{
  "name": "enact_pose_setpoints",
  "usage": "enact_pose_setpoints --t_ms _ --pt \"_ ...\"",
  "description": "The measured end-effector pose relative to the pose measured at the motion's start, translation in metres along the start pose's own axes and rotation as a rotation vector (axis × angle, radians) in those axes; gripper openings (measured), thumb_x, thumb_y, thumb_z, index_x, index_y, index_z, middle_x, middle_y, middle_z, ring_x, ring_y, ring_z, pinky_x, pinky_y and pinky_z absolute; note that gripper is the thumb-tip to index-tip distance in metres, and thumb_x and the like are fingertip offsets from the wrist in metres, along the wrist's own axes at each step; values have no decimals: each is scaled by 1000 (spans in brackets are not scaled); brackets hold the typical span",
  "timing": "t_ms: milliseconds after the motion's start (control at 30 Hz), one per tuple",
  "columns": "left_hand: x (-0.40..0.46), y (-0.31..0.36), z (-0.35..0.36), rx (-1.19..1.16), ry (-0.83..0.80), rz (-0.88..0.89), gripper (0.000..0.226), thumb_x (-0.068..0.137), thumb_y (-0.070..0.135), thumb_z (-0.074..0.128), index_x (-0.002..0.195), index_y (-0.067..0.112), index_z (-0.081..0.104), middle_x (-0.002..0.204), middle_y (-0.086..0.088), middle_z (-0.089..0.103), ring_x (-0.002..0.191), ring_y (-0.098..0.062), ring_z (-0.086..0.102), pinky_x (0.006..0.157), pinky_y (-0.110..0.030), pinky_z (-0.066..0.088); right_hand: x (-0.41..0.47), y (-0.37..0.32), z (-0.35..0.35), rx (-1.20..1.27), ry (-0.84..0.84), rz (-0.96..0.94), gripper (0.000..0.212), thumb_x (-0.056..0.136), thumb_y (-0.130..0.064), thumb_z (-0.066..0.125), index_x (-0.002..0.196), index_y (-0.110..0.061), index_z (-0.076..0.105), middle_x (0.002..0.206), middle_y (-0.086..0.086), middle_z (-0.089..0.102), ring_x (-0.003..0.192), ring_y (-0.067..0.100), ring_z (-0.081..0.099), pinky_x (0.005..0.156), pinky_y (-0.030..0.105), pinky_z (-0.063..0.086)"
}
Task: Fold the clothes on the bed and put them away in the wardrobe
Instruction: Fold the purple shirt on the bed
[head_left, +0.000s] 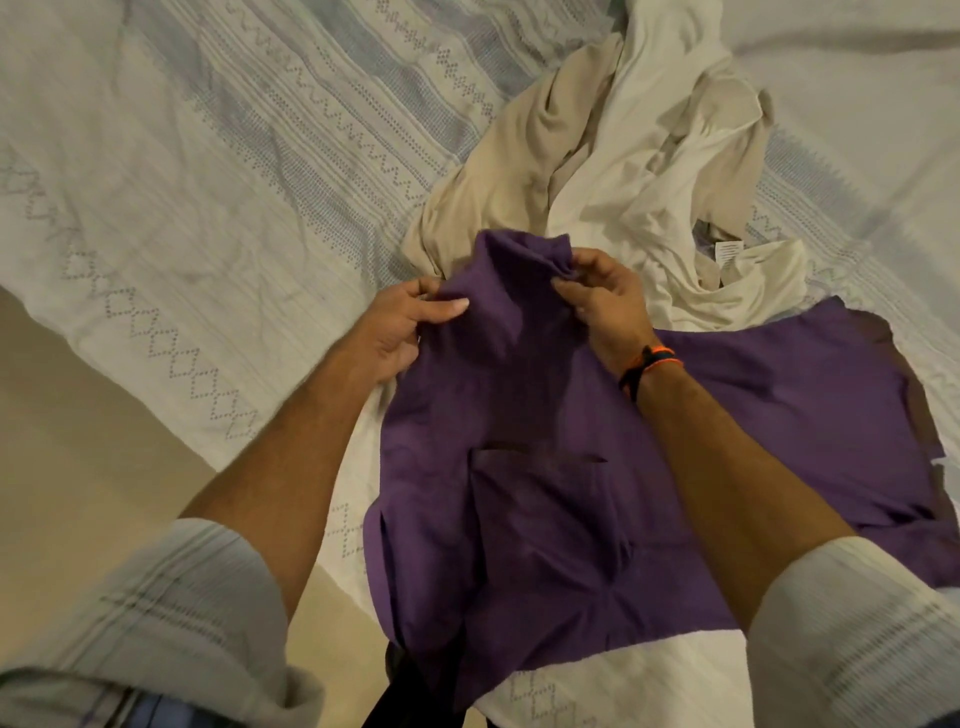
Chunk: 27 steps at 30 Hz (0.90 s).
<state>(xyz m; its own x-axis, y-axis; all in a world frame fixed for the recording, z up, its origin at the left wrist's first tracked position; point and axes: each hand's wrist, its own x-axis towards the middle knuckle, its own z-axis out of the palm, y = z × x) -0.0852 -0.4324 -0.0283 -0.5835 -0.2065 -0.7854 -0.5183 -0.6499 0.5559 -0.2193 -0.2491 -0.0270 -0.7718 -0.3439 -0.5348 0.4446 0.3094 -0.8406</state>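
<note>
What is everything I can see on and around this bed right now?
Purple garment: one, purple, spread at the bed's near edge, its top end lifted.
Cream clothes: crumpled pile, cream and beige, count unclear, beyond the purple garment.
Bedsheet: one, pale with blue-grey patterned bands, covering the bed.
Floor: beige, lower left.
Wristband: black and orange, on the right wrist.
Sleeves: two, pale striped, rolled up.
Left hand: pinches the garment's top edge.
Right hand: pinches the same edge.
</note>
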Motion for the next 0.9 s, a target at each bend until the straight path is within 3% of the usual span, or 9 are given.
enact_pose_setpoints --t_ms 67,167,233,333,400,467,600,733,900 --pt "5 3 -4 -59 52 32 35 85 -8 62 69 19 49 68 1 65 65 -11 63 68 -26 55 3 -1 -5 -46 38 14 19 86 -4 72 102 -11 65 92 1 73 79 10 68 71 25 55" --pt "8 9 1 67 91 0 10 89 6 67 89 14 61 75 2 69 62 -7 67 54 -21 53 12 -2 -6 -282 44 190 64 67 -50 83 116 -14 63 107 4 73 93 16 71 84 34 58" --pt "9 11 7 214 98 -26 26 85 15 74 108 8 64 92 -1 73 71 -5 70 55 -17 53 21 -3 -4 -337 23 201 71 58 -59 83 112 -16 69 101 1 75 93 18 72 82 33 59" --pt "22 14 13 249 180 52 46 82 4 76 125 6 59 115 -6 70 97 -13 69 72 -21 56 29 -15 5 -268 7 110 31 75 -27 80 102 -12 74 91 1 76 89 18 73 82 32 59" --pt "27 19 16 183 257 129 44 84 -6 69 124 8 59 114 -5 70 97 -11 68 77 -22 57 31 -23 8 -143 32 61 10 83 -9 73 93 -13 73 82 0 74 77 12 71 76 27 58" --pt "29 23 18 148 304 174 44 85 -11 63 123 12 59 106 -2 70 88 -7 68 74 -20 57 31 -29 9 -85 26 59 12 86 -5 70 87 -16 69 76 -2 72 67 7 68 65 21 54" --pt "21 21 16 256 293 164 44 85 -14 60 115 19 62 100 -4 71 69 -4 64 51 -15 49 26 -30 3 -95 -22 69 17 89 -2 66 81 -17 68 70 -5 67 62 4 64 58 18 50" --pt "11 19 14 229 353 154 54 83 -13 63 126 18 56 110 -9 70 90 -15 68 63 -22 54 9 -37 -4 -81 -64 42 18 89 3 63 85 -14 67 73 -3 67 69 8 65 60 19 51" --pt "-18 11 15 246 350 159 54 81 -14 64 127 13 55 117 -7 68 93 -13 68 61 -18 54 -25 -36 -10 -54 -94 -19 31 80 18 60 80 -12 67 66 -3 69 63 12 64 64 29 52"
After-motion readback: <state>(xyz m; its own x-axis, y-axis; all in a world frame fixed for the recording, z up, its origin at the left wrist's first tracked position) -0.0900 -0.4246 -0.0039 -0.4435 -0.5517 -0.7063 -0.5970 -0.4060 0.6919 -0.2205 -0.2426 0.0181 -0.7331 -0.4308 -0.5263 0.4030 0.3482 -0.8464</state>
